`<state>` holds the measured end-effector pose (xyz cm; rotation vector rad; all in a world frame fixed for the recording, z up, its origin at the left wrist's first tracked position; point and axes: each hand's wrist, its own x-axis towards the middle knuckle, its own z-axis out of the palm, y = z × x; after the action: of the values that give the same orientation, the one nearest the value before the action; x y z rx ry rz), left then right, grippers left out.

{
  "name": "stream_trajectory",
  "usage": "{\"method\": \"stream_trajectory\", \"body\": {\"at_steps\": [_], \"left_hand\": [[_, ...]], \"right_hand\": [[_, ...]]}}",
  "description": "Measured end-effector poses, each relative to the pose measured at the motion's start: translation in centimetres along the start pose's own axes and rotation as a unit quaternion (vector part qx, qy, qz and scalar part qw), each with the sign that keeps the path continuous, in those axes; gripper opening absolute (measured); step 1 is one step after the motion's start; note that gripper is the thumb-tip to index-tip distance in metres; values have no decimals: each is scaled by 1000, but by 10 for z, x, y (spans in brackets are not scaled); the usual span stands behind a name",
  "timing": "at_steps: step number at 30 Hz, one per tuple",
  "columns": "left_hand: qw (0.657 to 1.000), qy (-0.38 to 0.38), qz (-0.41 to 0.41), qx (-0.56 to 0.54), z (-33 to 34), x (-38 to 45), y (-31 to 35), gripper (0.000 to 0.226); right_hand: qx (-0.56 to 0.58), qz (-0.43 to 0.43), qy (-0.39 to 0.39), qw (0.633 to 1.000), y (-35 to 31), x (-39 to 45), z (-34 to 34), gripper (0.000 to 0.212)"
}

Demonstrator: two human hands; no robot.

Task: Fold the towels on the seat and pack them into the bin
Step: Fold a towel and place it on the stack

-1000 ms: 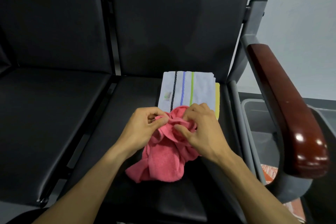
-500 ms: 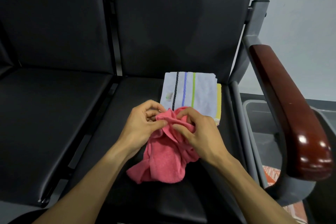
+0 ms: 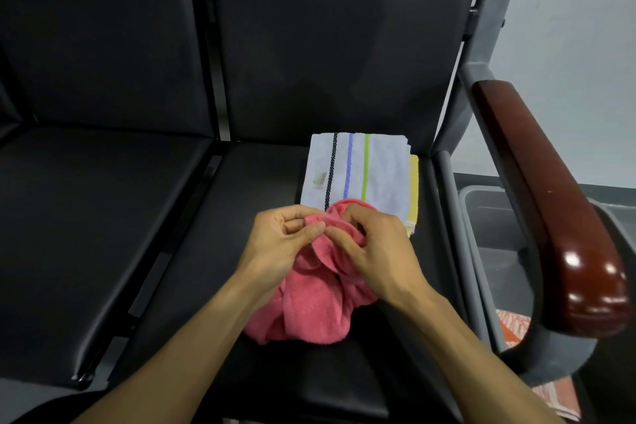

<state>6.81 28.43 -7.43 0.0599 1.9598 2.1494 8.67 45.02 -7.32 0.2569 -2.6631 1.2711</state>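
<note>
Black padded bench seat (image 3: pixel 241 217) fills most of the head view, pale wall behind on the right. Your left hand (image 3: pixel 278 244) pinches an edge of the pink towel (image 3: pixel 313 306) between thumb and curled fingers. Your right hand (image 3: pixel 375 251) does the same, thumb and fingers curled into the cloth right beside the left. Both hands meet at the top of the towel, thumbs nearly touching. The pink towel is crumpled, unfolded, bunched on the seat under and below your hands. Just behind it lies a folded white towel (image 3: pixel 382 175) with black, blue and green stripes, flat on the seat, its near edge tucked under the pink cloth. A yellow towel (image 3: pixel 414 182) peeks out beneath the white one along its right side. Grey bin (image 3: pixel 481 203) sits on the floor right of the seat, past the reddish wooden armrest (image 3: pixel 550 203), which hides most of it. Orange-patterned cloth (image 3: pixel 512 327) shows low in the bin area; can't tell whether it lies inside the bin.
</note>
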Motion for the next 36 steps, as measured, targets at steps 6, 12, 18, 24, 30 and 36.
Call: {"method": "stream_trajectory", "body": {"at_steps": [6,12,18,24,30,36], "left_hand": [[973,43,50,223,-25,11,4,27],[957,51,53,282,-29,6,7,29],[944,100,68,308,-44,5,11,31],[937,143,61,313,-60,5,9,31],[938,161,55,303,-73,3,9,32],[940,165,58,294,-76,2,8,31]], "right_hand": [[-66,34,-92,993,23,0,-14,34],[-53,26,-74,996,26,-4,-20,44],[-78,32,-25,996,30,-7,-27,56],[-128,38,-13,991,43,-9,-33,24],[-46,73,-45,995,45,-9,-44,27],[-107,59,-89,988,47,-15,-44,23]]}}
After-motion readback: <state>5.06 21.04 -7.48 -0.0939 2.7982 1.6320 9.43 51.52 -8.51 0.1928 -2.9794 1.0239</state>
